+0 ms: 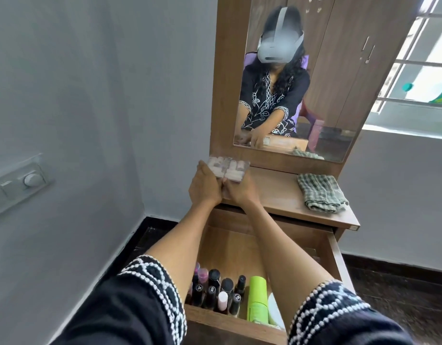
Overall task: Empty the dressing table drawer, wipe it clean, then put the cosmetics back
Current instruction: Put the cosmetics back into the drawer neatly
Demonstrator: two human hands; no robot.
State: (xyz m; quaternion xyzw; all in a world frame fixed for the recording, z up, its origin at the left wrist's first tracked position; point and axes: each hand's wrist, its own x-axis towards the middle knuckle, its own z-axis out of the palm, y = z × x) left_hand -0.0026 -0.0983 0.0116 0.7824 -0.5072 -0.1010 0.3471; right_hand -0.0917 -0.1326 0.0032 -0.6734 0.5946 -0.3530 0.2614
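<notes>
I count two clear cases (228, 169), one checked cloth (320, 192), one green tube (257, 298), one open drawer (335, 255).

Switch panel (20, 181) on left wall — barred window (419, 58) at right; wardrobe doors reflected in mirror (327, 58).

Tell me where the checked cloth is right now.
In the head view the checked cloth lies crumpled on the right side of the dressing table top, below the mirror and above the open drawer, apart from both hands.
</notes>
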